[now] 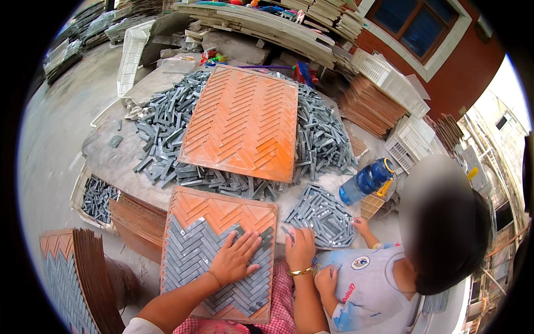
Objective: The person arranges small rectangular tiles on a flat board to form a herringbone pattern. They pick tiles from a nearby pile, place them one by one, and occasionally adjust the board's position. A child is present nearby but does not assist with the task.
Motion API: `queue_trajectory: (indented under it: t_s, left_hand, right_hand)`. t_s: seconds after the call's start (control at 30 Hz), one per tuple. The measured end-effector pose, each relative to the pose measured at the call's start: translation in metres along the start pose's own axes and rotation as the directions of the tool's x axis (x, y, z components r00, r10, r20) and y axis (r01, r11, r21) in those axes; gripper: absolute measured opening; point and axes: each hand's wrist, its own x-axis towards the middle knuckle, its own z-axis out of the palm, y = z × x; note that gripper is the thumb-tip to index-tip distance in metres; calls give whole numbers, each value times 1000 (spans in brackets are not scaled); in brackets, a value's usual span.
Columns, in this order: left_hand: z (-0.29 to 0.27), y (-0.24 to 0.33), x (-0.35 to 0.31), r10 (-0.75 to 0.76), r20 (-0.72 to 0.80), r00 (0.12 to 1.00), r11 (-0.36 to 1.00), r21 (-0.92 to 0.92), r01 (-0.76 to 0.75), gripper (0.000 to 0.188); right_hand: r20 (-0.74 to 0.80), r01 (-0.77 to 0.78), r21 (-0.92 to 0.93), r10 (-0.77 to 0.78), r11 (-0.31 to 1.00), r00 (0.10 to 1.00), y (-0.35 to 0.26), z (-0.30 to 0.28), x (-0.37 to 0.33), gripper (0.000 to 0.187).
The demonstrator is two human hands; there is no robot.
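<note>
Across my lap lies an orange herringbone mould tray [222, 201], most of its slots filled with grey stone strips [186, 253]; the bare slots are along its far end. My left hand [236, 259] rests flat on the strips, fingers spread. Just beyond the tray's right edge, my right hand [300, 250] pinches a small grey stone strip [287, 230] between thumb and fingers. A second orange mould tray [239, 119], with no strips in it, lies on a large heap of loose strips [328, 142].
Beside me on the right is another person [367, 278], one hand at a tray of strips [322, 214]. A blue bottle [364, 182] stands behind it. Stacked moulds [139, 225] and a crate of strips [97, 200] are at left; white crates [389, 80] at far right.
</note>
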Motion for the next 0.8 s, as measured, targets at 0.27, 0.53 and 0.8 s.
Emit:
queue_trajectory:
  t_s: [0.27, 0.53, 0.8]
  left_hand:
    - [0, 2, -3, -14, 10, 1000, 1000, -9, 14, 73]
    - [2, 2, -1, -4, -35, 999, 1000, 13, 5, 73]
    - [5, 1, -2, -9, -40, 999, 1000, 23, 10, 72]
  right_hand:
    - [719, -619, 635, 61, -462, 692, -29, -50, -59, 20]
    - [701, -193, -220, -292, -956, 651, -24, -50, -97, 29]
    - [754, -339, 64, -177, -939, 633, -23, -72, -110, 27]
